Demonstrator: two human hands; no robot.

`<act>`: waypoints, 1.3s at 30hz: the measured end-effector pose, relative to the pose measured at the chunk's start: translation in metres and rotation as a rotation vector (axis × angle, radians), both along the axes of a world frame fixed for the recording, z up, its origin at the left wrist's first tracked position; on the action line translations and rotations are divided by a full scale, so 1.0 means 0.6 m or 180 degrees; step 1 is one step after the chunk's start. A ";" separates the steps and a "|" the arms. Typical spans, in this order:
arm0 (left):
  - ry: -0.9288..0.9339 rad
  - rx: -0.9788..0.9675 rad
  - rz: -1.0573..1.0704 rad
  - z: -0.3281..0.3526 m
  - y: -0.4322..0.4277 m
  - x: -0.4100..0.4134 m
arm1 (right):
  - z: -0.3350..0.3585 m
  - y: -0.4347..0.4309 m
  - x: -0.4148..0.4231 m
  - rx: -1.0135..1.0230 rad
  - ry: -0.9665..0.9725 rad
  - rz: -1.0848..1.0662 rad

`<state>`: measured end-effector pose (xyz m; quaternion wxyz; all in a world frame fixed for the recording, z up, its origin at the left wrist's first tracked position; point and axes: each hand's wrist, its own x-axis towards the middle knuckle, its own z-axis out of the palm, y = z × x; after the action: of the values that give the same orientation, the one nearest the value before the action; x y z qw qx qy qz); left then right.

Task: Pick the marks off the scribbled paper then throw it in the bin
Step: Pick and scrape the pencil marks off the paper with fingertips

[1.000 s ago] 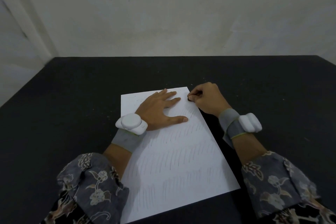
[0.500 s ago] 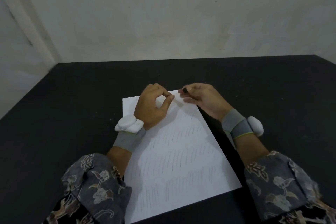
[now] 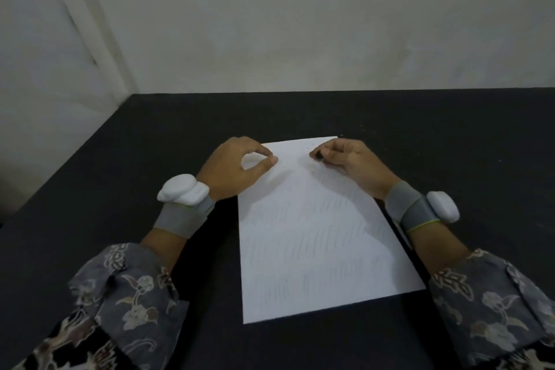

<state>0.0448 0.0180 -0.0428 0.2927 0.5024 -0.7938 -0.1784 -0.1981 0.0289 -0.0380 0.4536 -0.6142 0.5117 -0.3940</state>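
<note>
The paper [image 3: 315,234] is thin, matt white, smooth, with faint grey pencil strokes. The surface [image 3: 120,159] beneath is black, dull and slightly grainy. Both sleeves [image 3: 132,303] are patterned cloth. Grey fabric bands [image 3: 180,219] carry smooth white plastic pods [image 3: 183,192]. The far wall [image 3: 300,24] looks chalky.

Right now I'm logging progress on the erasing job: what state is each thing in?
Paper: flat on the table, pencil strokes still across most of it, top part nearly clean.
Eraser: small, dark, pinched in the right hand.
Right hand: above the paper's top edge.
Left hand: thumb and forefinger tips together; nothing visible between them.
Table: dark, bears the paper.
</note>
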 end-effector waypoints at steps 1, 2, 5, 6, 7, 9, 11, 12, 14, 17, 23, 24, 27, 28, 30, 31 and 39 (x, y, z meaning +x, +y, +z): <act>-0.0260 0.0132 -0.0057 -0.004 0.005 0.014 | -0.001 -0.002 -0.004 -0.0001 0.0014 -0.0011; -0.0444 0.0290 -0.0108 -0.007 0.010 0.024 | -0.001 -0.004 -0.008 -0.0001 0.0007 -0.0028; -0.0838 0.0586 -0.0211 -0.019 0.027 0.036 | 0.004 -0.003 -0.018 -0.0064 0.0052 -0.0097; -0.1011 0.0534 -0.0233 -0.022 0.031 0.033 | 0.007 -0.002 -0.018 -0.0130 0.0130 -0.0159; -0.1165 0.0454 -0.0251 -0.025 0.034 0.028 | 0.007 0.000 -0.019 -0.0211 0.0221 -0.0230; -0.1275 0.0256 -0.0270 -0.029 0.039 0.017 | 0.009 0.003 -0.012 -0.0355 0.0476 -0.0273; -0.1292 0.0124 -0.0293 -0.029 0.043 0.007 | 0.013 0.010 0.002 -0.0412 0.0577 -0.0149; -0.1299 0.0134 -0.0307 -0.028 0.045 0.002 | 0.014 0.013 0.010 -0.0426 0.0591 -0.0071; -0.1281 0.0223 -0.0316 -0.027 0.050 -0.004 | 0.014 0.019 0.028 -0.0444 0.0642 0.0031; -0.1186 0.0344 -0.0341 -0.025 0.048 -0.001 | 0.009 0.024 0.052 -0.0309 0.0440 0.0041; -0.1503 0.0534 -0.0404 -0.013 0.036 0.004 | -0.006 0.029 0.066 -0.0341 0.0412 -0.0235; -0.1508 0.0534 -0.0415 -0.014 0.036 0.005 | -0.007 0.030 0.066 -0.0389 0.0486 -0.0227; -0.1538 0.0513 -0.0443 -0.019 0.036 0.006 | -0.001 0.030 0.066 -0.0618 0.0931 -0.0121; -0.1553 0.0471 -0.0438 -0.022 0.036 0.005 | -0.001 0.030 0.070 -0.0691 0.1107 -0.0051; -0.1562 0.0374 -0.0444 -0.026 0.035 0.003 | 0.000 0.033 0.081 -0.0751 0.1357 0.0107; -0.1553 0.0335 -0.0449 -0.028 0.035 0.002 | 0.001 0.036 0.089 -0.0761 0.1446 0.0185; -0.1315 0.0327 -0.0531 -0.037 0.035 0.004 | 0.006 0.037 0.134 -0.0872 0.1947 0.0493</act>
<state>0.0472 0.0390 -0.0651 0.0822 0.4751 -0.8656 -0.1355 -0.1180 0.0510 -0.0343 0.2211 -0.7960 0.5182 -0.2211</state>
